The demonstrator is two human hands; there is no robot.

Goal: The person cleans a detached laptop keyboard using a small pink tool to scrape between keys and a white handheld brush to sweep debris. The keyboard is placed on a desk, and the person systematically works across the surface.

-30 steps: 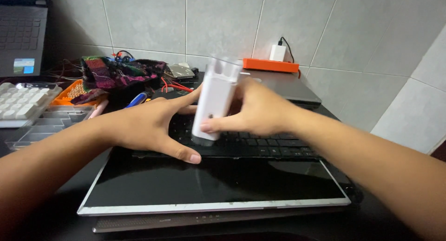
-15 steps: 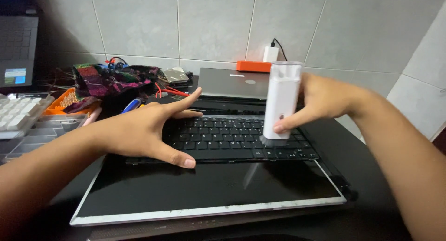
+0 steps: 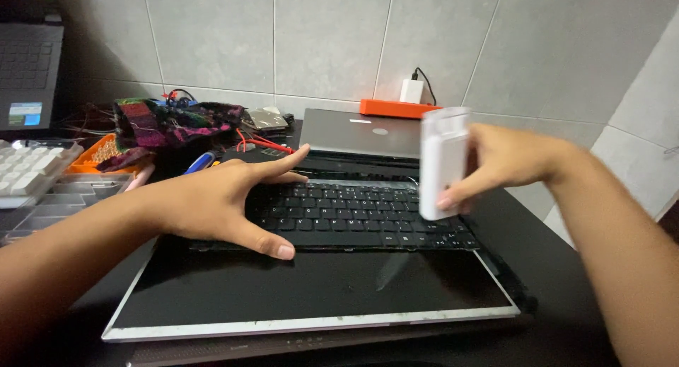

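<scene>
1. On the dark desk (image 3: 566, 317), a bare laptop screen panel (image 3: 311, 285) lies flat, glass up, with a loose black laptop keyboard (image 3: 346, 215) resting across its far edge.
2. Left hand (image 3: 216, 204): fingers spread wide and empty, palm pressing the keyboard's left end, thumb reaching toward the panel.
3. Right hand (image 3: 498, 162): fingers curled round a white upright bottle-like container (image 3: 442, 162), thumb low on its front. It is held above the keyboard's right end, not touching; the cap end is blurred, so open or capped cannot be told.
4. Progress, judged: keyboard and panel look already separated from any housing. The panel surface shows no wet patch or streak, so nothing from the container seems applied yet.
5. Behind: closed grey laptop (image 3: 364, 133), orange box (image 3: 399, 109), white charger plug (image 3: 411, 91), multicoloured cloth (image 3: 173, 123). At far left, a pale keyboard (image 3: 28, 172).
</scene>
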